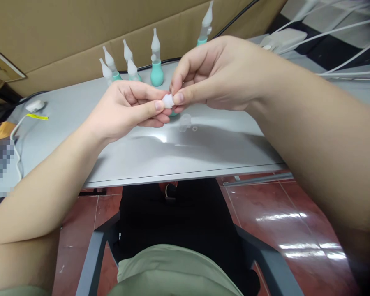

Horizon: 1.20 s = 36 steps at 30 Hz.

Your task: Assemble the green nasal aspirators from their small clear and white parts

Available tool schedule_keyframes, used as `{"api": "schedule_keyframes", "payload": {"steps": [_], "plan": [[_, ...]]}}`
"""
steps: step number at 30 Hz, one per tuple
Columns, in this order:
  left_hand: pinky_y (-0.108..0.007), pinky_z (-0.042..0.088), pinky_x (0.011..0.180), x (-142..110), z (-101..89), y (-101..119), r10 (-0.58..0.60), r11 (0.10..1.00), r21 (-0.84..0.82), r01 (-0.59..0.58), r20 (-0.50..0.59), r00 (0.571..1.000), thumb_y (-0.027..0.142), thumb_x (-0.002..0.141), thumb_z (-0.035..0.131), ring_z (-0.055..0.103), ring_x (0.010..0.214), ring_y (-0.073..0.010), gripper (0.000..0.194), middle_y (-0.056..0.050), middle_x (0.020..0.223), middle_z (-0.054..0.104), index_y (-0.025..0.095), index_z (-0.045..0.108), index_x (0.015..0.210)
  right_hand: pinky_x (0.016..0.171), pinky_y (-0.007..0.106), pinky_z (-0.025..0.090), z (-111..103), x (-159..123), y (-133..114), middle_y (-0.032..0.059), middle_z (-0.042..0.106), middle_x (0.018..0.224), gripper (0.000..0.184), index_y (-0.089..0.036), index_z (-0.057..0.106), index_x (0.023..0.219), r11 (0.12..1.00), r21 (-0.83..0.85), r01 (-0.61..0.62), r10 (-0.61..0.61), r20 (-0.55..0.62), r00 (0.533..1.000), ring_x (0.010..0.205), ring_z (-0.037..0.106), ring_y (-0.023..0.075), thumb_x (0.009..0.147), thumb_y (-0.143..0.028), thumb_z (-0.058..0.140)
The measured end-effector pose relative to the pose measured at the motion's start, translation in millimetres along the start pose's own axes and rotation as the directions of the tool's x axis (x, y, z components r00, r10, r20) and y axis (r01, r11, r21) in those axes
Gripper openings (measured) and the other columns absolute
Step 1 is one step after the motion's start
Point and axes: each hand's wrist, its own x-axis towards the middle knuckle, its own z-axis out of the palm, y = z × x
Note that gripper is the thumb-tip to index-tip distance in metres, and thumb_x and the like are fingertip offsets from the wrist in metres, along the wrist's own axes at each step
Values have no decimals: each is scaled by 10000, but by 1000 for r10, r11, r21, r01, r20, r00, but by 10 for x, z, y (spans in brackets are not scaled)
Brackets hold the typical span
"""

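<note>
Small white piece (pixel 168 101), stubby and smooth, pinched in thumb and fingers of both left hand (pixel 120 105) and right hand (pixel 223 74), above grey table (pixel 142 160). Clear cup-like part (pixel 185 122) lies near a small ring (pixel 195 128); contents indistinct. Teal bulb (pixel 174 113) mostly hidden by fingers. Rear right white-tipped bottle (pixel 206 24): base hidden behind right hand.

Left forearm (pixel 61 176) slanting up, right forearm (pixel 314 115) angling in opposite, and it's close quarters at the centre: left hand (pixel 119 107) pinching between thumb (pixel 146 111) and fingers (pixel 148 92), right hand (pixel 217 74) pinching too, arched a little higher, fingers curled!
</note>
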Motion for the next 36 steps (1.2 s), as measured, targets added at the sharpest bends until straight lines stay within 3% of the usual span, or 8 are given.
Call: {"api": "schedule_keyframes", "payload": {"steps": [6,11,15,19,23,29,33,36], "plan": [[-289,886,926,-25,17,71,-4,994,-113,10,47,999,253,1070,1091,1016,1034,-200,77,39,1039,982,322,1056,1064,816,170,775,8,-1,-34,37,939,941,159,-163,971,994,997,72,-12,9,37,999,844,898,143,1035,-39,1062],[-252,871,912,-42,32,76,40,985,-167,-30,59,997,153,1022,1084,1007,990,-171,195,57,1001,973,346,1066,1045,837,231,805,-5,3,-23,66,919,909,190,-115,937,1015,997,73,-26,24,32,999,817,899,171,1009,-10,1094],[-321,893,960,-40,49,82,-7,994,-111,11,34,999,225,1032,1100,1019,1063,-220,102,36,1033,982,317,1057,1044,799,188,774,-6,10,-1,57,913,896,193,-139,948,980,999,49,-21,20,16,1000,811,889,156,1017,-4,1081],[-320,891,969,-27,56,66,-10,994,-107,14,34,999,271,1034,1118,1020,1073,-223,76,23,1044,984,308,1055,1058,785,169,757,-11,12,18,42,915,898,204,-166,961,982,1000,0,11,-11,13,1000,818,884,147,1038,6,1055],[-335,892,953,-16,57,49,-32,998,-62,33,11,999,346,1083,1090,1023,1084,-233,73,18,1055,983,297,1039,1064,812,187,754,-1,-7,18,43,915,908,250,-169,961,992,999,-29,37,-37,-5,999,840,873,158,943,-143,1205],[-355,893,988,-31,35,59,62,995,-79,-59,33,998,356,1037,1120,1015,1049,-216,99,38,1023,968,314,1034,1060,816,193,748,61,-25,-33,57,910,924,202,-196,971,954,989,-138,45,-57,-77,995,860,868,165,899,-163,1163],[-403,903,942,-73,22,71,139,990,27,-139,8,990,515,1007,1167,979,961,-217,288,8,1052,970,296,1021,1125,705,168,705,35,-55,-177,12,897,874,184,-246,974,944,959,-278,49,-58,-25,998,782,847,139,897,-219,1150],[-426,860,805,-94,-24,40,192,969,158,-191,8,981,708,961,1169,889,819,-203,501,-23,1011,956,276,1005,1155,564,136,578,-47,-102,-336,-18,831,754,195,-223,936,902,908,-419,3,-22,-41,999,615,737,74,1020,-172,1083]]}}
